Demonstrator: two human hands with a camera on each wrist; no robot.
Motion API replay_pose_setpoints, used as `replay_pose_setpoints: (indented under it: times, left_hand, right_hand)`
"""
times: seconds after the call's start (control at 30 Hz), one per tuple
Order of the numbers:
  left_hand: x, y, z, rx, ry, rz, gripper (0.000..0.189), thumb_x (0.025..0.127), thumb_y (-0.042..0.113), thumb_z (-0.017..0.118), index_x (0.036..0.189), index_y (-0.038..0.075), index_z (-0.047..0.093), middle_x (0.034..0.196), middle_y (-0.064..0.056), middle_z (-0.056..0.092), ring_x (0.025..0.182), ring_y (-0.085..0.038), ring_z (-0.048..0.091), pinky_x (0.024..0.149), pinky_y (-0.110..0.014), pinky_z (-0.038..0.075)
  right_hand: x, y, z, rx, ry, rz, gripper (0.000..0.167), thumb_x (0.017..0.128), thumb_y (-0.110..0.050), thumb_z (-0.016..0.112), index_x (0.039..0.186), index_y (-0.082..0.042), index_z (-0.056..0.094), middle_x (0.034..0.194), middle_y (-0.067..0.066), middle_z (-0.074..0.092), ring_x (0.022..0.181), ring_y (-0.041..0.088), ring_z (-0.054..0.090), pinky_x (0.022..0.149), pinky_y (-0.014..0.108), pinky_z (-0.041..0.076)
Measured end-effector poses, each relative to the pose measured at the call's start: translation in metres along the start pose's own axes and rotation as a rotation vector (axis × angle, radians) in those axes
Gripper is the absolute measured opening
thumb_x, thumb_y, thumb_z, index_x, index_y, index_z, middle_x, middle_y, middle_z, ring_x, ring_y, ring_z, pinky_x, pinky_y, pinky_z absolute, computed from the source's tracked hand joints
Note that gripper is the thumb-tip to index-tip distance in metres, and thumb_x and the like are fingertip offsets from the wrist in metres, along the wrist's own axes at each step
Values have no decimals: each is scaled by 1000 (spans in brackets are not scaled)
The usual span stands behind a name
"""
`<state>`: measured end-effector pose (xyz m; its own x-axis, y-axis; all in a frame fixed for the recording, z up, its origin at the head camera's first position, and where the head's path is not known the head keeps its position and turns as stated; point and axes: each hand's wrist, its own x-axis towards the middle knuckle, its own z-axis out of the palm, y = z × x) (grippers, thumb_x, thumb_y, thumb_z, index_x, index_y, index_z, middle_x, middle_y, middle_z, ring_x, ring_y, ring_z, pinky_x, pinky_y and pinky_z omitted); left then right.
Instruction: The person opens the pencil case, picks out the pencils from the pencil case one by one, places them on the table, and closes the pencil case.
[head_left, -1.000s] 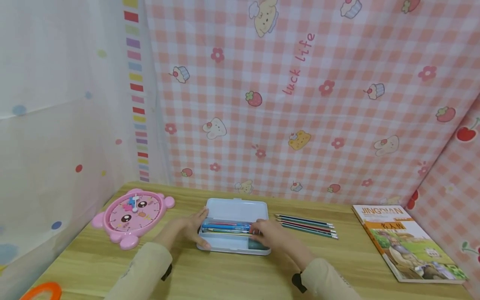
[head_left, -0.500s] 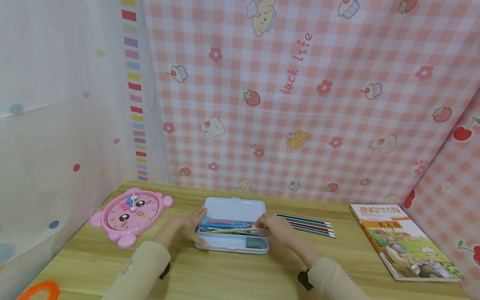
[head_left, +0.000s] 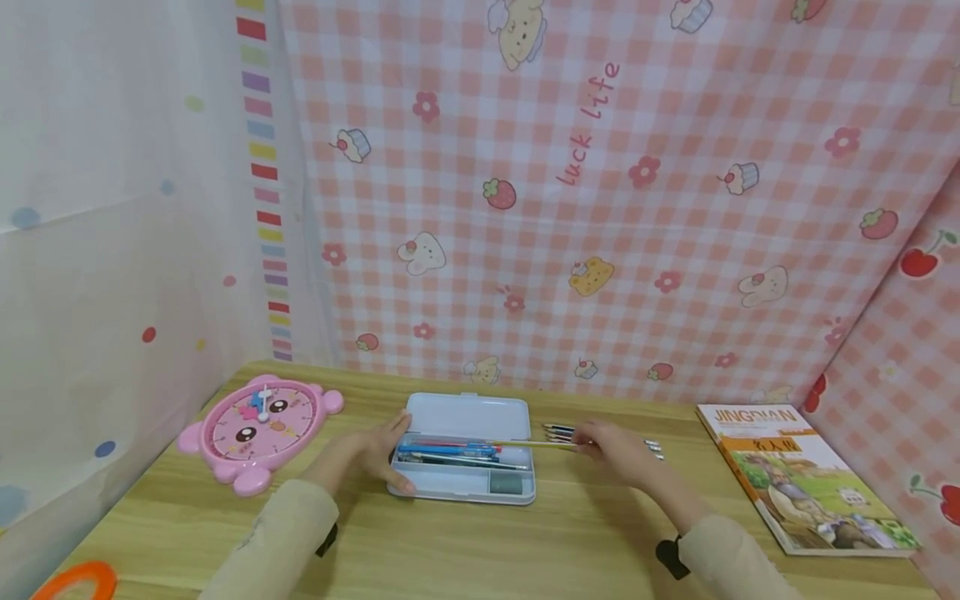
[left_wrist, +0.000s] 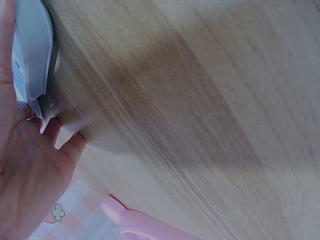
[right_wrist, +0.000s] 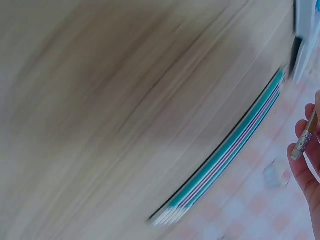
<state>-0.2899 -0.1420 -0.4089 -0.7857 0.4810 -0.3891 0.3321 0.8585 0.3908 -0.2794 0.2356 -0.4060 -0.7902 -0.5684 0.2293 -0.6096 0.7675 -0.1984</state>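
A white pencil case point(head_left: 468, 412) lies with its lid raised, holding blue pens point(head_left: 450, 448), dark pencils and a dark green block point(head_left: 505, 482). Against its left end rests my left hand point(head_left: 378, 457), thumb at the front and fingers extended toward the back. My right hand point(head_left: 617, 454) pinches a yellow pencil point(head_left: 542, 444) by its eraser end, seen in the right wrist view as a metal band with an eraser point(right_wrist: 301, 145). The yellow pencil's far end still reaches over the case. Beneath my right hand, a row of pencils point(right_wrist: 225, 150) lies on the table, partly hidden in the head view.
A pink toy clock point(head_left: 258, 429) sits left of the case. A book point(head_left: 806, 479) lies at the right. Part of an orange ring point(head_left: 82, 575) shows at the lower left corner. A checked curtain point(head_left: 562, 208) hangs behind the wooden table point(head_left: 450, 550).
My right hand has drawn the yellow pencil out of the case toward the right and now hovers above the pencil row. My left hand has kept its place at the case.
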Motion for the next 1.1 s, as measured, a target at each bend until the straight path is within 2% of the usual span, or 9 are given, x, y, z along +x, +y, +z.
replay_pose_setpoints:
  times: [0.27, 0.5, 0.83, 1.1]
  left_hand:
    - [-1, 0, -1, -3, 1, -18, 119, 68, 55, 72, 144, -6, 3, 152, -25, 0, 140, -39, 6, 115, -48, 15]
    - [-2, 0, -1, 6, 8, -11, 119, 68, 53, 72, 143, -7, 3, 151, -27, 0, 140, -41, 7, 114, -48, 15]
    - [-2, -1, 0, 8, 13, -15, 119, 68, 54, 72, 144, -7, 4, 151, -26, 0, 140, -40, 7, 115, -48, 15]
    - [0, -1, 1, 5, 10, -22, 119, 68, 54, 72, 144, -6, 4, 152, -25, 0, 140, -40, 7, 115, -48, 15]
  right_hand:
    - [-35, 36, -16, 30, 37, 7, 6, 81, 1, 62, 85, -3, 63, 78, 6, 62, 70, 14, 58, 59, 26, 49]
    - [-54, 52, -22, 7, 21, 100, 8, 81, -1, 64, 85, -7, 63, 77, 1, 61, 69, 10, 56, 56, 23, 46]
    - [-61, 60, -16, -70, 0, 130, 7, 80, -5, 65, 82, -11, 63, 75, -5, 59, 68, 7, 55, 57, 23, 46]
    - [-61, 59, -12, -68, -29, 164, 7, 81, -5, 64, 84, -12, 64, 79, -4, 60, 72, 10, 57, 61, 27, 48]
